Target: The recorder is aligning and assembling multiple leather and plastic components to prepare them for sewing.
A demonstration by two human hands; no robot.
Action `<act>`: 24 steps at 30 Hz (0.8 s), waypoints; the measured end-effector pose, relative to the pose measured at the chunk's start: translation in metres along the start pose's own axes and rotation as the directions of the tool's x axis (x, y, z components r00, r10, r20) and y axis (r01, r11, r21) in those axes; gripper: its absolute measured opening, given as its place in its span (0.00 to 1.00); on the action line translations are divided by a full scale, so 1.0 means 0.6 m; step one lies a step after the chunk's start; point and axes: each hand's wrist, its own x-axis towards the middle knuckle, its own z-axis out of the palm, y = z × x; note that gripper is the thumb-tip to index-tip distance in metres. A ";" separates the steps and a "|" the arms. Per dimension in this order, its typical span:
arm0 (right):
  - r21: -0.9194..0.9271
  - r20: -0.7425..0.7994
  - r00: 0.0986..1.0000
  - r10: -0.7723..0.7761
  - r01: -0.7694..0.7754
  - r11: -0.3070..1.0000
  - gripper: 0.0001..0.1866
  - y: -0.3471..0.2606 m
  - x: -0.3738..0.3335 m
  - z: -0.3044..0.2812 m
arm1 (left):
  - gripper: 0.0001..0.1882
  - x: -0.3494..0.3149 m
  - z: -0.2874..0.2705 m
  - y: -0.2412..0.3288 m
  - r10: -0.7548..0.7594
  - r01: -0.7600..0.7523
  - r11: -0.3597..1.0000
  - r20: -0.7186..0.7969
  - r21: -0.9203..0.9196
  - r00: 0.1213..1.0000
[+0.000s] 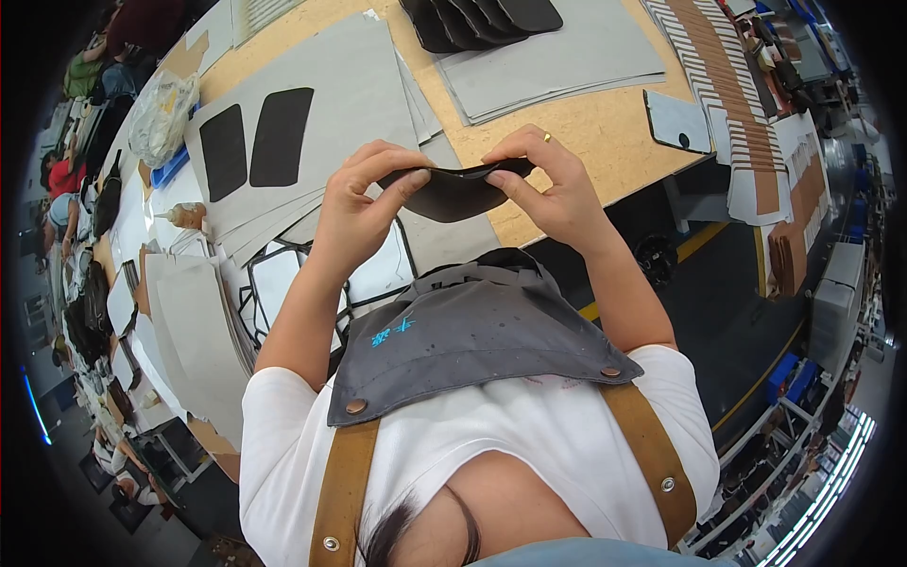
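Observation:
Between my two hands a dark, flexible, flat black piece [453, 198], like a panel of leather or coated cloth, is held by its two ends and bows downward in the middle. My left hand [373, 194] pinches its left end, thumb on the near side. My right hand [548, 184], with a ring on one finger, pinches the right end in the same way. Beyond my left hand, two rounded black panels [281, 137] lie side by side on large grey sheets [345, 76]. Farther off, several black pieces [482, 21] lie overlapped on another grey stack [567, 61].
A small bottle [192, 215] and a clear plastic bag [162, 118] are on the left. To the right lie a pale flat rectangular thing [677, 121] and a long row of brown and white strips [723, 76]. The wooden tabletop [605, 142] ends at the right, above dark floor.

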 end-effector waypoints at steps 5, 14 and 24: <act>0.037 -0.012 1.000 0.022 -0.021 0.999 0.06 0.004 -0.003 0.000 | 0.06 -0.002 0.003 0.003 0.027 -0.028 1.000 0.009 0.015 1.000; -0.080 -0.038 0.997 0.061 -0.064 0.995 0.04 -0.018 0.001 0.005 | 0.07 -0.010 0.017 0.023 0.278 -0.222 0.742 0.011 0.633 0.961; 0.156 0.153 0.986 -0.065 0.041 0.987 0.07 0.001 0.019 -0.023 | 0.06 0.018 -0.006 0.023 0.104 -0.121 0.988 0.167 0.095 0.980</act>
